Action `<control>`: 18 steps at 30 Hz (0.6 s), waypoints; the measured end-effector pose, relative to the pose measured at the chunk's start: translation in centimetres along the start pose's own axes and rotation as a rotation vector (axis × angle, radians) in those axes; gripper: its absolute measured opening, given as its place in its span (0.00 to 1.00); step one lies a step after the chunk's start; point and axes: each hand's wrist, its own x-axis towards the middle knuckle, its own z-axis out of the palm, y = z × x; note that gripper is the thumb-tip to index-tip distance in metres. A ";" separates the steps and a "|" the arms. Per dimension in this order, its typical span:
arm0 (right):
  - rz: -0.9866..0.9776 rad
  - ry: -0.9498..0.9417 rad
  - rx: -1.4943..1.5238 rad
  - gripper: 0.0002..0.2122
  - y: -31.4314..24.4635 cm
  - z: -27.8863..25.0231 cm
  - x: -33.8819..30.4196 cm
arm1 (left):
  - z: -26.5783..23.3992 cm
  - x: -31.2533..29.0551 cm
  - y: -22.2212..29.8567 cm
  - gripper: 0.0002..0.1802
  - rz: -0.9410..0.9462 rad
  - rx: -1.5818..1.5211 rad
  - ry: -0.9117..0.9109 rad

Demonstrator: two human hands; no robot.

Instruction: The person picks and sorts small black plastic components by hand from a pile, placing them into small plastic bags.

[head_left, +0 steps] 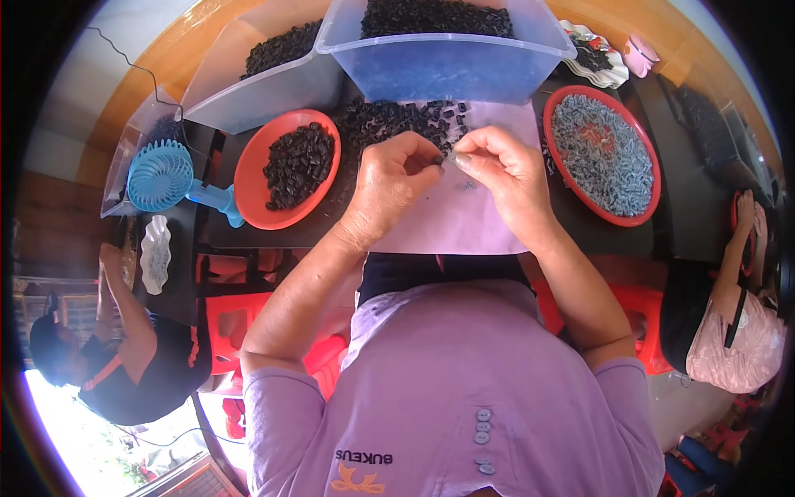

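My left hand (389, 182) and my right hand (507, 172) meet fingertip to fingertip above a pale pink sheet (451, 224). Between the left thumb and forefinger a small black piece (438, 160) partly shows. The right thumb and forefinger are also pinched together; what they hold is too small and covered to make out. Just beyond the fingers lies a spread of loose black pieces (397, 120). An orange-red bowl of black pieces (241, 186) stands left of my left hand. Right of my right hand is a red round tray (636, 219) full of small grey pieces.
Two clear plastic bins, a left one (248, 98) and a middle one (439, 70), hold black pieces at the back. A blue handheld fan (161, 176) lies at the left. A white scalloped dish (614, 76) sits back right. A person (141, 364) works at left, another (737, 331) at right.
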 end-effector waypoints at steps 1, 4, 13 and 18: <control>-0.042 -0.018 -0.052 0.03 0.0 0.0 0.1 | 0.1 -0.4 0.5 0.07 0.000 -0.003 0.002; -0.071 -0.042 -0.096 0.03 -0.4 0.0 0.2 | 0.1 -1.0 2.0 0.06 -0.152 -0.148 -0.017; 0.216 0.028 0.263 0.02 -1.6 1.1 -0.8 | 1.9 -2.0 1.7 0.06 -0.233 -0.521 0.176; 0.308 0.066 0.349 0.03 -1.3 0.8 -0.9 | 3.4 -2.6 1.0 0.05 -0.097 -0.459 0.223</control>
